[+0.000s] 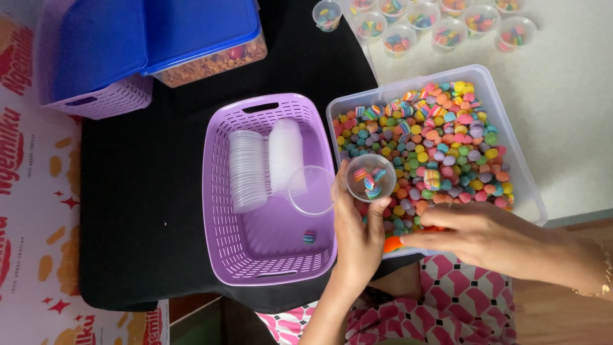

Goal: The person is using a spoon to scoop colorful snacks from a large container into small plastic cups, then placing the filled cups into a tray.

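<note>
Over the candy tub (511,160) | left hand (357,230) grips small cup (371,177) | right hand (485,236) pinches orange candy (393,243) just below it

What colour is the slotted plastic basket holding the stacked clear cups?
Light purple slotted plastic basket, seen clearest in the head view.

Filled cups (447,25): the top edge is cutting off the back row.
Blue-lidded box (198,32): running out past the top edge.
Right hand (485,236): its fingertips are hiding whatever they are pinching; the wrist is leaving the frame.
Piece in the basket (309,237): too small to tell.
</note>
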